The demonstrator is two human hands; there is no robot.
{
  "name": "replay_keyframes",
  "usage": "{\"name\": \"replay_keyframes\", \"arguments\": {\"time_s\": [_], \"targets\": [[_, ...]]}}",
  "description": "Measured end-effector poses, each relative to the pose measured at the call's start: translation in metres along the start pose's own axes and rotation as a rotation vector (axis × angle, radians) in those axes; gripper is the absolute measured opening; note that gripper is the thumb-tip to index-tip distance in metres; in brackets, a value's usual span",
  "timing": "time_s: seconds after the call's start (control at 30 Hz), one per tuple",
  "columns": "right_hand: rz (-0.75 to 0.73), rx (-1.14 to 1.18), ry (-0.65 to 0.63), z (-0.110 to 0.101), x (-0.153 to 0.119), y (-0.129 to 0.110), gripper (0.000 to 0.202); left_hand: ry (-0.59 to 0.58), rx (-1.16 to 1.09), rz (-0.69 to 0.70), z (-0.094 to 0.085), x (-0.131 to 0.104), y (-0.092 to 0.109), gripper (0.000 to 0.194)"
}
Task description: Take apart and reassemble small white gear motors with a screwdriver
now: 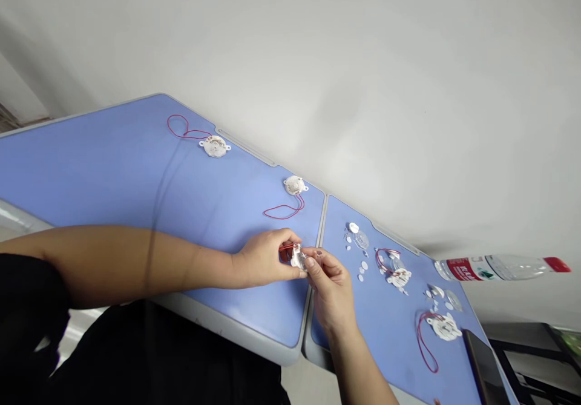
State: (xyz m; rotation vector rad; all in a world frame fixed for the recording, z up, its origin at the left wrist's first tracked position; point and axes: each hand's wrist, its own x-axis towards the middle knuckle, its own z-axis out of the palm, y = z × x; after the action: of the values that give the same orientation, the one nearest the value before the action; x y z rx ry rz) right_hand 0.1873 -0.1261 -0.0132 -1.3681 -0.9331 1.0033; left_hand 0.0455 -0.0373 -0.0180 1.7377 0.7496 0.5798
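Above the seam between two blue tables, my left hand grips a small round white motor by its edge, with red wires tucked under the fingers. From the other side, the thumb and index finger of my right hand close on the same motor. A small clear piece shows by the right fingertips, but its shape is unclear. Beyond my hands lies a second white motor with looped red wires. Farther left is an opened motor, its wire loop stretched out beside it.
On the right-hand blue table lie two more opened motors with red wires, among small white discs and clear covers. A clear bottle with a red cap and a dark phone are at the right edge. A wall stands behind.
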Motion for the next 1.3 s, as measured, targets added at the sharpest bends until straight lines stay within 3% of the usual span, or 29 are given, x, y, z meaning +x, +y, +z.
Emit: {"name": "replay_keyframes", "arguments": {"time_s": [0.4,0.67,1.0,1.3], "targets": [[0.005,-0.017,0.030,0.002,0.000,0.001,0.015,0.023,0.031,0.046,0.002,0.000,-0.008,0.043],[-0.184,-0.298,0.084,0.000,-0.002,0.001,0.004,0.042,-0.004,0.087,0.004,0.000,-0.013,0.043],[-0.285,-0.411,0.067,0.008,-0.004,-0.004,0.006,0.014,-0.055,0.116,0.004,0.001,-0.013,0.039],[-0.370,-0.483,0.029,0.006,-0.005,-0.003,0.012,-0.067,-0.271,-0.011,0.006,0.000,-0.013,0.056]]}}
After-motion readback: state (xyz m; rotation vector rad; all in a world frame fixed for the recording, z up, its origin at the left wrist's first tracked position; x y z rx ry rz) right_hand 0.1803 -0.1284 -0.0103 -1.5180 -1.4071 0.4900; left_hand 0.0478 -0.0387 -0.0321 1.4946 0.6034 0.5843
